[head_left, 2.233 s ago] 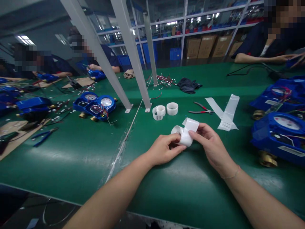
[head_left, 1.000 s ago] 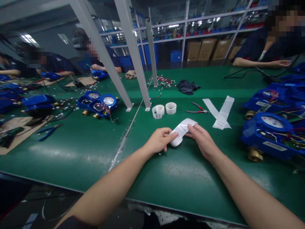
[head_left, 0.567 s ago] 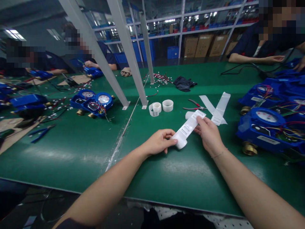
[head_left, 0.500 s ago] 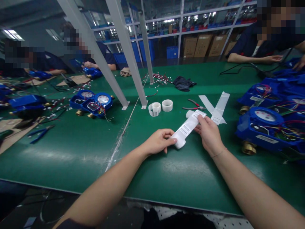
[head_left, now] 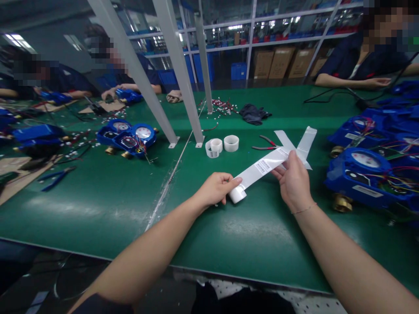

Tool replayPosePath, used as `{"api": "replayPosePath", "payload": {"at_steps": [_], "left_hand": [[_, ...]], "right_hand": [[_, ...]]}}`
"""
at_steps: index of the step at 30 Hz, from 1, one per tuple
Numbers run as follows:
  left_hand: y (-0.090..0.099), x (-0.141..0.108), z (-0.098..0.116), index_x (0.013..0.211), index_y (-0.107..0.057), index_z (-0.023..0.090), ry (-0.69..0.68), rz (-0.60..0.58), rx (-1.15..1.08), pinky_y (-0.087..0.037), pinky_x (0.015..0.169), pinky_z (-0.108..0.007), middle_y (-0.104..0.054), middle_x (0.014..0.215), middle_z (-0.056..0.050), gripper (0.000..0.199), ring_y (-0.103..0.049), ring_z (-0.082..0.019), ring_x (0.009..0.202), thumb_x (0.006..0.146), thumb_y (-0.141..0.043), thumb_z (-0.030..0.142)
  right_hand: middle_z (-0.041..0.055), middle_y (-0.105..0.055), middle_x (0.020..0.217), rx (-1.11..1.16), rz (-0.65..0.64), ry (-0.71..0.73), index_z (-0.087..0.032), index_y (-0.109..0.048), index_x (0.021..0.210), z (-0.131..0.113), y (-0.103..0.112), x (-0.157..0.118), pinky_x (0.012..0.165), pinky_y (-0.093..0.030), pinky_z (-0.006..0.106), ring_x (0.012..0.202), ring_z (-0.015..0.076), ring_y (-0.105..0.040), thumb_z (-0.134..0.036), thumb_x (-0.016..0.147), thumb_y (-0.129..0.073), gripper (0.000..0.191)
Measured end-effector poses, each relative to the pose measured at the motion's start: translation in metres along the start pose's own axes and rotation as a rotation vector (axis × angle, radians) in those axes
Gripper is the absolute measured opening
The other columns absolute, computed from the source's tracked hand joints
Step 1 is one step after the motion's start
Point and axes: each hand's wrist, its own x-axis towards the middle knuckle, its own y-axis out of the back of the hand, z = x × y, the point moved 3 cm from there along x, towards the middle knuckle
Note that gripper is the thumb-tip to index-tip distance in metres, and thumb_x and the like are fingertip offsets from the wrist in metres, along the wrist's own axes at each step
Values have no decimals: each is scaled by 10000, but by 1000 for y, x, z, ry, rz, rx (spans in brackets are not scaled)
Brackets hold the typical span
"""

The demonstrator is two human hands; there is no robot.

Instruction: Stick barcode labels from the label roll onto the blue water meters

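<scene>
A white label strip [head_left: 260, 169] with printed barcodes stretches between my two hands above the green table. My left hand [head_left: 218, 188] pinches its rolled lower end, thumb on top. The upper end is gripped by my right hand [head_left: 295, 176], thumb on top and fingers beneath. Just behind that hand, loose white strips [head_left: 307, 142] lie crossed on the table. Red-handled pliers [head_left: 266, 144] lie behind the held strip. Farther left stand a clear tape roll [head_left: 231, 143] and a smaller roll with a barcode strip [head_left: 214, 148].
Blue meters with wires [head_left: 366, 174] crowd the right side; another blue meter [head_left: 127, 137] sits left of the metal posts [head_left: 181, 74]. Blue pliers [head_left: 58, 178] lie far left. A dark cloth [head_left: 254, 114] and small connectors are at the back. People sit across the table.
My hands have moved apart, my left hand slightly left and my right hand rightward. More of the label strip is stretched out between them.
</scene>
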Motion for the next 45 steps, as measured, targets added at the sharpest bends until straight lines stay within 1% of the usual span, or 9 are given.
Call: {"api": "replayPosePath", "payload": {"at_steps": [4,7,12,19,23,29,38,41,45], "left_hand": [[1,2,1,738,-582,168,17,68,-24,-236,322,-159,-558,514,52,419,-454,-51,338,951,-602,529],[1,4,2,818,-641,145,-7,55,-65,-274,353,-155,-619,610,28,421,-502,-43,373,983,-551,521],[-1,2,2,982,-684,153,-25,-57,-104,-311,383,-158,-682,783,0,441,-569,-45,429,981,-526,565],[-6,-4,9,978,-649,144,-34,-284,-115,-443,454,-166,-709,897,-34,272,-570,-58,518,822,-736,349],[-4,-4,10,972,-653,136,-14,-263,-103,-426,441,-159,-717,891,-38,260,-561,-51,503,794,-733,309],[0,-1,2,967,-666,128,16,-225,-98,-340,387,-147,-728,871,-46,302,-535,-36,438,795,-750,362],[-1,-3,3,819,-656,150,33,-199,62,-315,348,-166,-647,645,12,397,-473,-57,386,814,-737,538],[0,-4,5,763,-632,167,-17,-105,152,-284,339,-175,-647,615,7,427,-460,-67,374,829,-713,581],[0,-6,8,758,-651,171,-86,19,179,-291,355,-179,-654,624,3,445,-482,-75,392,836,-703,606]], "right_hand": [[21,-754,1122,-44,-211,-90,-262,-657,1165,2,-12,-13,715,-618,234,913,169,-744,-483,805,-829,456],[29,-765,1095,-89,-273,-108,-253,-645,1212,6,-18,-20,708,-613,227,935,174,-729,-367,696,-922,596],[26,-765,1040,-51,-116,-67,-222,-671,1110,5,-5,-6,726,-600,205,906,145,-718,-275,689,-905,485],[-6,-734,995,33,128,43,-219,-658,1008,-12,27,29,669,-568,179,825,105,-694,-183,747,-782,291],[-9,-728,1024,90,160,91,-217,-659,1014,-20,31,33,711,-554,170,875,99,-694,-160,763,-764,278],[-13,-729,1035,131,117,79,-225,-669,1021,-19,27,29,694,-541,157,883,97,-694,-177,751,-784,297],[-25,-713,1113,135,123,132,-263,-610,1097,-23,28,31,752,-549,183,924,94,-690,-277,776,-801,374],[-46,-704,1179,134,51,98,-301,-596,1110,-20,19,25,827,-555,190,1028,91,-682,-421,835,-771,347],[30,-739,1173,44,-242,-116,-267,-674,1094,-5,-10,-6,839,-604,296,1068,197,-709,-541,808,-798,415]]}}
